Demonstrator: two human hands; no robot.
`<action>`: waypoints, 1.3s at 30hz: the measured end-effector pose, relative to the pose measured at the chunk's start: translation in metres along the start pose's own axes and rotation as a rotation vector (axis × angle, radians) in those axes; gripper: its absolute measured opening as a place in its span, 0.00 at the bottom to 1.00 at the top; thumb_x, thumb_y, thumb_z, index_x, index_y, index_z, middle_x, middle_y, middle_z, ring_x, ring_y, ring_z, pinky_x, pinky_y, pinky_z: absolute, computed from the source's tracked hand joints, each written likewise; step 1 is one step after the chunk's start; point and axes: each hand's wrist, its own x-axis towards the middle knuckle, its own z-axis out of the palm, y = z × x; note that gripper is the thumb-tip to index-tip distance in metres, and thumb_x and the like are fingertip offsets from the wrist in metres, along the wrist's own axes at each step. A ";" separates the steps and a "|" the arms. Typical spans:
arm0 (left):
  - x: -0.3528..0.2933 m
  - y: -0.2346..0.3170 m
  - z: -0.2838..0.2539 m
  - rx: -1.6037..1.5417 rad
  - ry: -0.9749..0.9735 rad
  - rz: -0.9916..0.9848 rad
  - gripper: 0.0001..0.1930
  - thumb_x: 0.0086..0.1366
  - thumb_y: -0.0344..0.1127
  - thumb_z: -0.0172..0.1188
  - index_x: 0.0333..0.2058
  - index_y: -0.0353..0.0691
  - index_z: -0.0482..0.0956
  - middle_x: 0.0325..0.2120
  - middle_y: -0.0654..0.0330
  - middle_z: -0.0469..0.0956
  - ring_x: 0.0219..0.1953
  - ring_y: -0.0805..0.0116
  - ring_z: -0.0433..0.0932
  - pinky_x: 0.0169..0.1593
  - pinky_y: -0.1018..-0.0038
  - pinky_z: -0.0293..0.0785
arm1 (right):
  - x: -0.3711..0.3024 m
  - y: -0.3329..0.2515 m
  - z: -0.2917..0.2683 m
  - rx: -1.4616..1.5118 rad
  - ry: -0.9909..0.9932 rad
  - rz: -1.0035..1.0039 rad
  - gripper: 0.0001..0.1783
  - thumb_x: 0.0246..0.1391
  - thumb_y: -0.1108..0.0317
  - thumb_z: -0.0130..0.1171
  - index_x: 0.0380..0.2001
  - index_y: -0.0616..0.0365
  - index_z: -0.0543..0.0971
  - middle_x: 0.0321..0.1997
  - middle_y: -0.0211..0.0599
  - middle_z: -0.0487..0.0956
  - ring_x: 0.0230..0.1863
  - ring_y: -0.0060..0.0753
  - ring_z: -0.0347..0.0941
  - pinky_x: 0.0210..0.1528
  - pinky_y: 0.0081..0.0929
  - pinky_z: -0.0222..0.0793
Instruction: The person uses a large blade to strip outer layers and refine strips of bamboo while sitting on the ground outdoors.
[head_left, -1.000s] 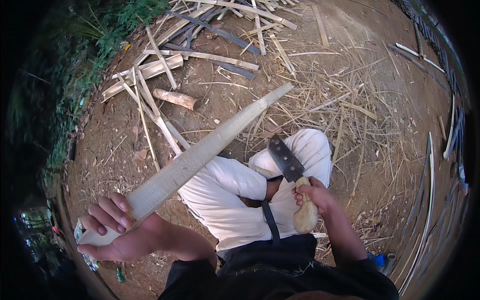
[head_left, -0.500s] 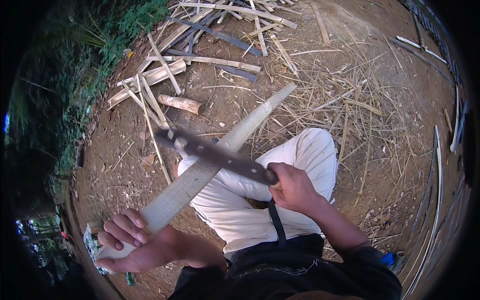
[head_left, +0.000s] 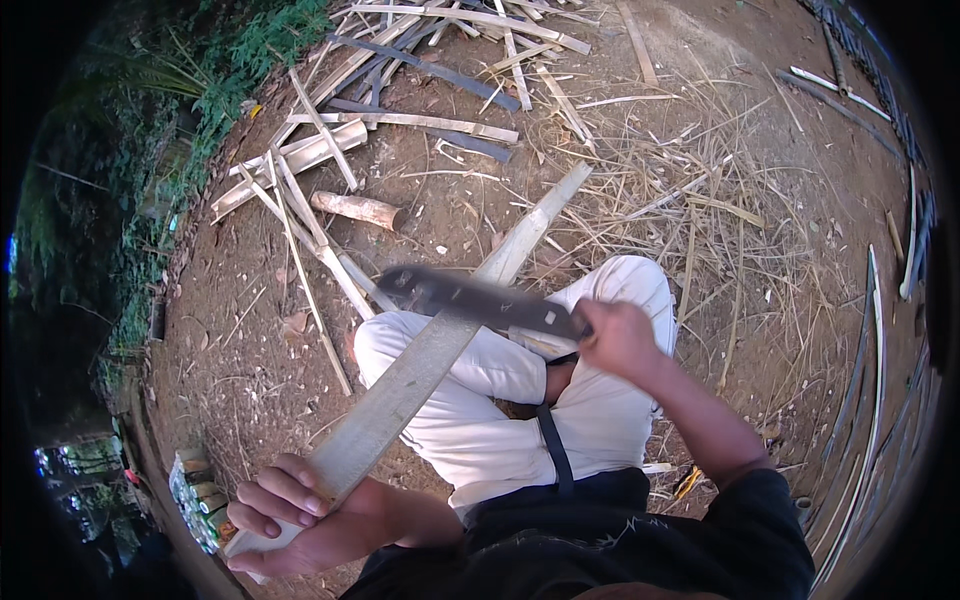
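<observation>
My left hand (head_left: 295, 515) is closed around the near end of a long pale wooden slat (head_left: 395, 395), which looks like split bamboo. The slat slants up and to the right, across my bent leg in light trousers, and its narrower far end points away from me. In my right hand (head_left: 625, 340) is the handle of a machete (head_left: 480, 300) with a dark, broad blade. The blade lies across the slat near its middle, pointing left, and is somewhat blurred. Whether its edge touches the wood, I cannot tell.
Split strips (head_left: 430, 120) pile up on the dirt ahead, with a short log piece (head_left: 357, 209) nearer. Thin shavings (head_left: 690, 190) cover the ground at the right front. Green plants (head_left: 235, 75) border the left; long poles (head_left: 870, 400) lie along the right.
The machete and my right hand have moved right and a little farther away. My left hand and the slat's near end have shifted right and slightly toward me.
</observation>
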 end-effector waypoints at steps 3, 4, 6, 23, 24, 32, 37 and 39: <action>0.001 -0.016 -0.008 0.097 0.138 0.026 0.27 0.74 0.60 0.39 0.21 0.47 0.63 0.14 0.66 0.60 0.20 0.73 0.66 0.33 0.73 0.68 | 0.038 0.055 0.000 -0.055 -0.077 0.254 0.09 0.51 0.66 0.58 0.34 0.60 0.77 0.25 0.49 0.81 0.32 0.55 0.80 0.36 0.50 0.76; 0.003 -0.017 -0.009 0.158 0.181 0.047 0.28 0.74 0.60 0.39 0.21 0.47 0.63 0.14 0.66 0.60 0.20 0.73 0.66 0.33 0.73 0.69 | 0.035 0.045 0.002 -0.079 -0.107 0.231 0.10 0.51 0.66 0.58 0.35 0.60 0.77 0.25 0.49 0.81 0.32 0.55 0.80 0.36 0.50 0.76; 0.005 -0.018 -0.006 0.177 0.241 0.088 0.28 0.74 0.60 0.39 0.21 0.48 0.64 0.13 0.67 0.59 0.19 0.73 0.65 0.32 0.73 0.69 | 0.033 0.013 -0.008 -0.029 -0.123 0.125 0.10 0.49 0.67 0.58 0.35 0.60 0.77 0.25 0.51 0.80 0.31 0.58 0.79 0.36 0.50 0.75; 0.016 -0.028 -0.003 0.268 0.452 0.076 0.26 0.75 0.59 0.38 0.21 0.50 0.64 0.11 0.68 0.60 0.14 0.73 0.68 0.25 0.74 0.73 | 0.075 0.078 -0.010 -0.220 -0.127 0.096 0.11 0.48 0.64 0.59 0.34 0.57 0.78 0.27 0.49 0.82 0.30 0.56 0.80 0.35 0.52 0.76; 0.020 -0.032 -0.006 0.269 0.491 0.102 0.26 0.75 0.59 0.38 0.21 0.51 0.64 0.11 0.69 0.60 0.13 0.74 0.68 0.25 0.74 0.73 | 0.070 0.054 -0.006 -0.217 -0.124 0.070 0.11 0.48 0.63 0.59 0.34 0.56 0.78 0.27 0.48 0.82 0.29 0.56 0.80 0.35 0.52 0.76; 0.015 -0.031 -0.017 0.269 0.559 0.073 0.24 0.73 0.57 0.45 0.20 0.51 0.60 0.11 0.69 0.58 0.14 0.73 0.66 0.24 0.74 0.70 | 0.070 0.065 -0.004 -0.240 -0.183 0.184 0.12 0.48 0.65 0.61 0.34 0.61 0.80 0.30 0.52 0.82 0.35 0.58 0.80 0.40 0.50 0.77; 0.012 -0.024 -0.016 0.254 0.536 0.061 0.23 0.74 0.54 0.44 0.21 0.51 0.59 0.12 0.69 0.56 0.17 0.73 0.61 0.30 0.73 0.66 | 0.038 0.004 -0.012 -0.038 -0.120 -0.239 0.09 0.42 0.69 0.62 0.31 0.57 0.81 0.26 0.52 0.81 0.30 0.54 0.80 0.35 0.46 0.76; 0.003 -0.021 -0.010 0.225 0.457 0.021 0.23 0.74 0.54 0.44 0.21 0.50 0.60 0.12 0.68 0.58 0.17 0.73 0.61 0.30 0.74 0.65 | 0.065 0.058 0.001 -0.295 -0.145 0.033 0.09 0.41 0.70 0.63 0.31 0.56 0.82 0.25 0.51 0.81 0.29 0.53 0.80 0.35 0.46 0.76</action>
